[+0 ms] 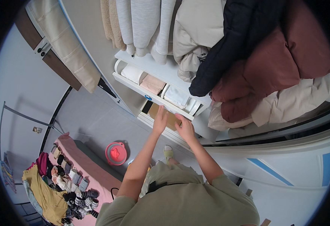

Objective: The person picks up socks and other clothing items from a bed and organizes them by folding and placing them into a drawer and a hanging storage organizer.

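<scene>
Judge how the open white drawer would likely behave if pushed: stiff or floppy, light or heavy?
The drawer would likely move as one stiff piece, given its straight front. Its load is probably light: small folded cloths. Those look soft and unlikely to roll, lying flat inside.

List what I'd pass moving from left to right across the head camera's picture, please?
Yellow garment → pink basin → left hand → right hand → dark red puffy coat.

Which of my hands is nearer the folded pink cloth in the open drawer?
Left. The left hand is at the drawer front, just below the pink cloth in the picture; the right hand is farther right along it.
</scene>
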`<control>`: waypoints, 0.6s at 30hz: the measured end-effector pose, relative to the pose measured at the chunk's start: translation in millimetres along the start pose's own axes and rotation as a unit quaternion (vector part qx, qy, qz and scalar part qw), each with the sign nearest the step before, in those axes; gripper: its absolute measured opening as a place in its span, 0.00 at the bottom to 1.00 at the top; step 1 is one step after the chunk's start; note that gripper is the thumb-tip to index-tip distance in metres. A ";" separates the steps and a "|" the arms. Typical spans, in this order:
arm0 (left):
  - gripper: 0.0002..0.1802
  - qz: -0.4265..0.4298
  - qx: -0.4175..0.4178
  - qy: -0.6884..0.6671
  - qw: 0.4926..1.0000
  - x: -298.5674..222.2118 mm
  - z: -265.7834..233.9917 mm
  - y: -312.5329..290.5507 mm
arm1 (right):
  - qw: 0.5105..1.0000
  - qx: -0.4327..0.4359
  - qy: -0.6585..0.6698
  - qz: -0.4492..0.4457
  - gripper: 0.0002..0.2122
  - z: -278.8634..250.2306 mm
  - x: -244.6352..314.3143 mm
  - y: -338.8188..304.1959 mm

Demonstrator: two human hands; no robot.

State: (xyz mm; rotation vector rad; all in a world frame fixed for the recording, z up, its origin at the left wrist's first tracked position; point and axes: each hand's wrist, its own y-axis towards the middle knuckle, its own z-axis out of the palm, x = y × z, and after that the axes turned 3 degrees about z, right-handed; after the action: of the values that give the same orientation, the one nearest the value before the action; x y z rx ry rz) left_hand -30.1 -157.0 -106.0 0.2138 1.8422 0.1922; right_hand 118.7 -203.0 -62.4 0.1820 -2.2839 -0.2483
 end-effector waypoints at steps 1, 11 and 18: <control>0.28 -0.008 0.019 -0.008 1.000 1.2 -2.3 10.0 | 1.000 -0.003 0.008 0.000 0.19 -1.3 -4.3 9.3; 0.29 -0.030 -0.022 0.143 0.989 21.3 0.6 107.5 | 0.999 -0.044 0.004 0.016 0.20 -27.5 -47.7 109.0; 0.32 -0.087 0.015 0.212 0.973 76.5 25.7 140.1 | 0.999 0.008 -0.006 0.046 0.21 -11.7 -88.7 121.8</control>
State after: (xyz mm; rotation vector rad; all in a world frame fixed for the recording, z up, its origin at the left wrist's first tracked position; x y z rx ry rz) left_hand -19.6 -1.9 -150.4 0.0294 2.2766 0.0919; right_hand 179.7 -67.5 -90.0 0.0832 -2.3004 -0.1835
